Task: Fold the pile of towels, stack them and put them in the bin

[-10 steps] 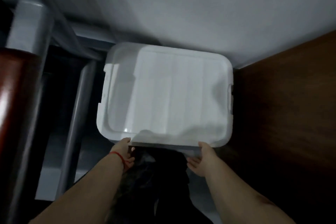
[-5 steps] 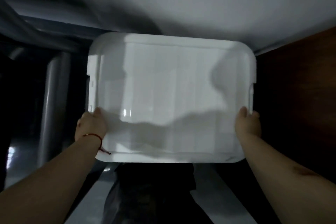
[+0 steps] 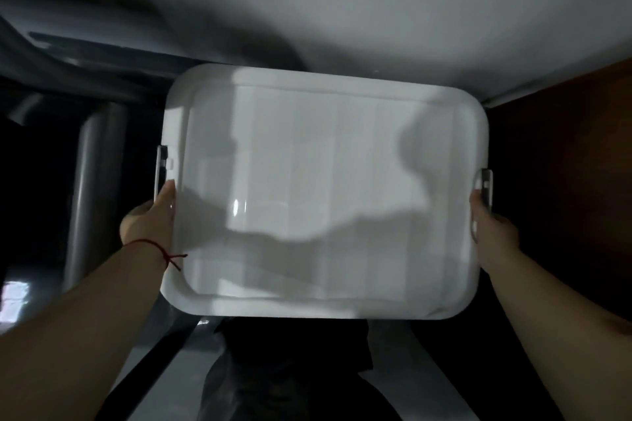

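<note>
- The white plastic bin fills the middle of the view with its lid on, the broad ribbed lid facing the camera; its long axis runs left to right, and the lid's ribs run across it, from the near edge to the far one.
- It hangs between the two hands, over dark clothing and a pale floor that show below its near edge.
- A latch handle sits at each short end of the bin — the left one just beyond the left thumb, the right one at the right hand.
- The left hand grips the bin's left end toward the near corner, thumb laid flat along the lid's edge and pointing away; its fingers are hidden under the rim. A red string circles that wrist.
- The right hand grips the bin's right end, thumb up against the latch, fingers tucked out of sight behind the side.
- Both forearms reach forward from the lower corners, spread to the bin's width.
- Beyond the bin's far edge lies a pale surface; right of the bin — a dark brown wooden panel.
</note>
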Demonstrator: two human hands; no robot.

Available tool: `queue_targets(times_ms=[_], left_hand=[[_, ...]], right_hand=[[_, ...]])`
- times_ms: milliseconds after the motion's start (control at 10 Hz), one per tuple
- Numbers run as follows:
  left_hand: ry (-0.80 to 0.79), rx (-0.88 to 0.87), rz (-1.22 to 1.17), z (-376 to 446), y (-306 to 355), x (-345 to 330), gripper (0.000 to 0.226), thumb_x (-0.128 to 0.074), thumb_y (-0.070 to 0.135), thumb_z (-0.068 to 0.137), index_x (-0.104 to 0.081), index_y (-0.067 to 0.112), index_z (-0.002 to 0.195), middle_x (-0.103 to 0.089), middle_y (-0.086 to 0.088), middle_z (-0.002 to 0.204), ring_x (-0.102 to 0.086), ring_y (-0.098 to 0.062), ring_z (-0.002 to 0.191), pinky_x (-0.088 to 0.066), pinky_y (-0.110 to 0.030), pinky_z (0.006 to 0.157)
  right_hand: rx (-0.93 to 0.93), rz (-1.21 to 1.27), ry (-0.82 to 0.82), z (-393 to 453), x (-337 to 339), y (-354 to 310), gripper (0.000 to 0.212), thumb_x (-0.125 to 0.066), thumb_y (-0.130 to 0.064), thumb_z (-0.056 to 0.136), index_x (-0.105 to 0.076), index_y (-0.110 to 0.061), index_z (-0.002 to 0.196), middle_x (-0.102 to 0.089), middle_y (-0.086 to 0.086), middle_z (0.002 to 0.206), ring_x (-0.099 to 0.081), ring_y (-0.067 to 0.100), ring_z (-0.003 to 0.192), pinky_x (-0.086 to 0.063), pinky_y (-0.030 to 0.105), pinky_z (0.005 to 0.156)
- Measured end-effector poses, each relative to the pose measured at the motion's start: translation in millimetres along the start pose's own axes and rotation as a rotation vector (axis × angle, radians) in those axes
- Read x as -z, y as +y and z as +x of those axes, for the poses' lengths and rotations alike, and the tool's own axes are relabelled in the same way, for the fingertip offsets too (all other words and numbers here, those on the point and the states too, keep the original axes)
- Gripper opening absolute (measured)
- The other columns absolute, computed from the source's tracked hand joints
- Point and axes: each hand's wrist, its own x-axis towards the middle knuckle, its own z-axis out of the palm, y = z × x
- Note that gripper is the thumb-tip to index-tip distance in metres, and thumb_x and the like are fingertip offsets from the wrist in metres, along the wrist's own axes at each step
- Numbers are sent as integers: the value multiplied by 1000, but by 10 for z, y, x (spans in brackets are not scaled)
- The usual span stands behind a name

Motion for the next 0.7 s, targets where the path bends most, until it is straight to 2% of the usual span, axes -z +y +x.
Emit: queue_targets(times_ms=[100,200,400,500,600,700], left_hand=[[-25,-130,129,47,37,-12,54,-49,52,91,-53,10,126,-60,-12,112,-57,-33,103,-39,-33,81],[-39,-147,240,93,78,-26,57,-46,50,94,-40,11,135,-55,-17,124,-53,-38,112,-39,-38,87],[77,-183,298,60,29,-198,57,-33,47,99,-30,14,145,-44,-20,139,-44,-42,125,-36,-48,103],[107,-170,321,9,26,-264,54,-28,41,100,-25,14,147,-41,-22,141,-43,-44,125,-35,-51,103],[46,-117,390,8,153,-210,48,-32,29,100,-28,7,143,-41,-26,138,-44,-45,122,-37,-49,99],[-64,-167,427,-231,347,-104,45,-42,14,96,-35,5,139,-39,-24,139,-44,-42,123,-39,-42,94]], right_hand=[[149,-157,24,-22,-34,21,57,-55,-49,91,-53,-3,124,-59,15,117,-57,32,101,-40,30,83],[234,-239,45,-14,-70,40,56,-46,-45,97,-43,-3,134,-54,21,128,-53,38,113,-38,33,87],[262,-324,150,-33,-167,72,56,-40,-43,99,-43,0,134,-51,27,132,-51,43,118,-40,41,97],[262,-380,203,-62,-227,65,53,-35,-38,101,-43,4,132,-49,31,132,-48,46,120,-39,43,97],[186,-443,145,-109,-230,-60,53,-36,-34,101,-37,4,138,-43,29,139,-45,45,124,-38,42,99],[185,-452,38,-379,-129,-235,57,-45,-36,98,-35,-1,141,-42,25,140,-47,42,123,-42,43,100]])
